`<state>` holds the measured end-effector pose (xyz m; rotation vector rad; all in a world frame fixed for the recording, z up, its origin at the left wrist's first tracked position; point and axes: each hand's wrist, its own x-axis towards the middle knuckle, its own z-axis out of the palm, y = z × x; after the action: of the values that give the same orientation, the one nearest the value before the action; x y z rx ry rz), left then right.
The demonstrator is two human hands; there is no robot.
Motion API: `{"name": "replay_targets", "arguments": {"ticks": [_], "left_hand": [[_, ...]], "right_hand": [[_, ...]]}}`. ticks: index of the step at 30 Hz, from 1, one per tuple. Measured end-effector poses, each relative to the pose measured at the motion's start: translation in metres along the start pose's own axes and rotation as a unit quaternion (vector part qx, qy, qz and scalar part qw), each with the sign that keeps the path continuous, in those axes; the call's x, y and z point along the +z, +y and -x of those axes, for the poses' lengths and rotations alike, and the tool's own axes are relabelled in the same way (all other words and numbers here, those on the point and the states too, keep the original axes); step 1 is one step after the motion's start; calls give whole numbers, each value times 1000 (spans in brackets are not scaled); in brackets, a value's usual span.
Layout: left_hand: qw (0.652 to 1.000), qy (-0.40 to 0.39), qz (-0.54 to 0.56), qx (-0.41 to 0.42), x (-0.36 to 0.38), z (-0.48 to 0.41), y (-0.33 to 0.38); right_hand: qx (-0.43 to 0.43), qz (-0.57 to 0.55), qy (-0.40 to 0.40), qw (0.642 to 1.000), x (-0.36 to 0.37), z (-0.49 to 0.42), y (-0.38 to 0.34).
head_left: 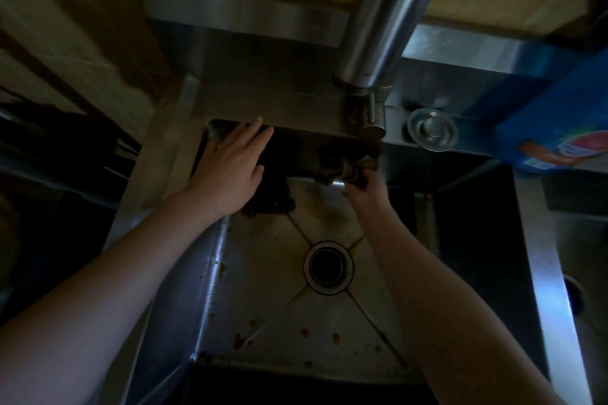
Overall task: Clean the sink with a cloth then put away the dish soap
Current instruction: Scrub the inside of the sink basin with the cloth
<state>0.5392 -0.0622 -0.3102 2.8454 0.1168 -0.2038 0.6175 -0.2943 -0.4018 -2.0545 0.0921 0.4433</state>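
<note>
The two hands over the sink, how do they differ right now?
The left hand lies flat, fingers spread, on a dark cloth at the back wall of the sink; the right hand is curled shut around the faucet spout. The left is lit, the right shadowed. Both reach over the basin.

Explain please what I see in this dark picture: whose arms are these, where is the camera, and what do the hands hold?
There is no machine here. A person wears a camera on the head, so you look down along both bare arms into a steel sink with a round drain and some food specks on its floor. The left hand lies flat, fingers spread, on a dark cloth at the back wall. The right hand is closed around the spout end of the tap, which rises toward the camera. A blue box stands on the rim at right. No soap bottle is clearly visible.
</note>
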Motion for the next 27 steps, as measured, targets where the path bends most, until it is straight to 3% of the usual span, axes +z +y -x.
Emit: {"name": "replay_targets", "arguments": {"ticks": [6, 10, 14, 17, 19, 24, 27], "left_hand": [[999, -17, 8, 27, 0, -11, 28], [999, -22, 9, 41, 2, -18, 50], [998, -31, 6, 55, 4, -26, 66], [997, -36, 5, 61, 6, -33, 76], [997, -42, 2, 61, 9, -37, 82], [996, -59, -6, 62, 18, -41, 87], [996, -70, -11, 59, 23, -42, 90]], "right_hand": [[25, 5, 70, 997, -66, 1, 22], [97, -82, 117, 985, -102, -1, 34], [167, -254, 165, 938, -133, 2, 26], [212, -407, 219, 861, -144, -9, 25], [203, -369, 224, 879, -142, -13, 23], [259, -501, 228, 794, -114, -32, 18], [274, -538, 186, 775, -89, -35, 11]]}}
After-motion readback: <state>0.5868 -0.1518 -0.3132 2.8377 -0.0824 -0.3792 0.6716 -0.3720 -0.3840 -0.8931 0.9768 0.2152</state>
